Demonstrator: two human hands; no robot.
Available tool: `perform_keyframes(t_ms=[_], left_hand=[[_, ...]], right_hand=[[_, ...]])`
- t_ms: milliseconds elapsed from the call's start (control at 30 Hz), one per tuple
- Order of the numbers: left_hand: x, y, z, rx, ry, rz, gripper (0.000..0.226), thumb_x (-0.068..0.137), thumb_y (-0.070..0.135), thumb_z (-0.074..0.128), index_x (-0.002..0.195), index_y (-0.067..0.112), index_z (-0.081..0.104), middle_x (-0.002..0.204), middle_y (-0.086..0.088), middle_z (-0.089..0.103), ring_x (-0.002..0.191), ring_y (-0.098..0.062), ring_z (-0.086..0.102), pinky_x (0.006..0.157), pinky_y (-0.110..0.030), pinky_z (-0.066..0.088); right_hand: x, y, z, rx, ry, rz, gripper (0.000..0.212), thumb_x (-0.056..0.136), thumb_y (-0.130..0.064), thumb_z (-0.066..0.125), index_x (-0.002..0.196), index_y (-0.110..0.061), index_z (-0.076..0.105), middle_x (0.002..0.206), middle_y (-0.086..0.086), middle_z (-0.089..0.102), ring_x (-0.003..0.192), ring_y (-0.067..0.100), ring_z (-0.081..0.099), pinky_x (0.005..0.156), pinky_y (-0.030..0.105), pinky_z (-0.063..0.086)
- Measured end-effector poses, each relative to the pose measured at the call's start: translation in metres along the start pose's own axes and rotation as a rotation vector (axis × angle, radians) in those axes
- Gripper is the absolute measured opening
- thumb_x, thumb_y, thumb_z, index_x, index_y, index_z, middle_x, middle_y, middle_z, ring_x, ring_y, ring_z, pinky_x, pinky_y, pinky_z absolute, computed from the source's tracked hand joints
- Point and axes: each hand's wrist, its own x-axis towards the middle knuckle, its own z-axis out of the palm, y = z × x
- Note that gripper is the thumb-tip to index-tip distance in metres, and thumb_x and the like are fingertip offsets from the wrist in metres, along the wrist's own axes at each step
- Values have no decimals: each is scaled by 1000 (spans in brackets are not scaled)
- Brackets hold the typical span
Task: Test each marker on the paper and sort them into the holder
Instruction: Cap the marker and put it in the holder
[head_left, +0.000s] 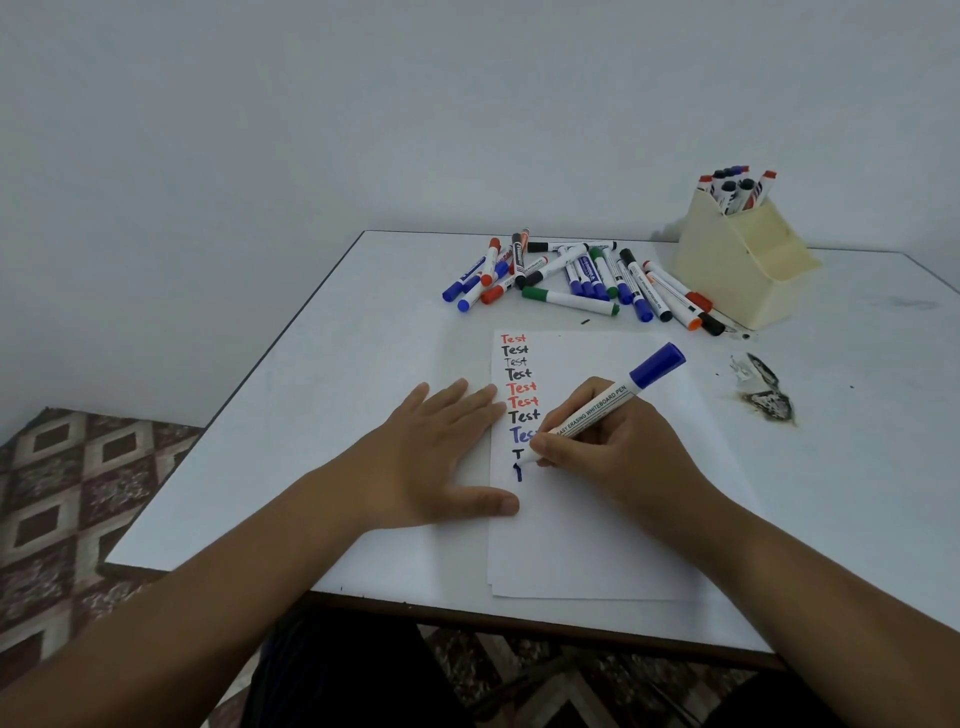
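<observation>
Right hand (613, 441) grips blue marker (602, 402), writing.

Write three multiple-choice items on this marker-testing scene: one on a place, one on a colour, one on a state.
1. Where is the cream plastic holder?
A. table's far right
B. on the paper
C. on the floor

2. What colour is the cap on the white whiteboard marker in the right hand?
A. green
B. blue
C. red

3. How is the left hand?
A. fist
B. gripping a marker
C. flat, at the white paper sheet's edge

Answers:
1 A, it stands beyond the loose marker pile.
2 B, the cap is blue.
3 C, the fingers lie straight.
</observation>
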Motion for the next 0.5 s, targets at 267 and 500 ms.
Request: perform_keyframes(t_ms=[267, 500], left_hand=[[0, 0, 1, 10, -7, 3, 109, 70, 97, 22, 157, 35, 0, 163, 19, -8, 149, -3, -15, 124, -40, -4], [-1, 1, -1, 23, -21, 5, 108, 71, 95, 22, 157, 35, -2, 163, 18, -10, 149, -3, -16, 124, -41, -4]], right_hand=[[-2, 5, -1, -1, 68, -2, 16, 82, -26, 82, 86, -20, 68, 80, 0, 74, 77, 20, 73, 77, 43, 62], [-5, 5, 0, -48, 64, -25, 15, 81, -23, 82, 82, -22, 67, 79, -4, 73, 76, 17, 71, 74, 39, 61]])
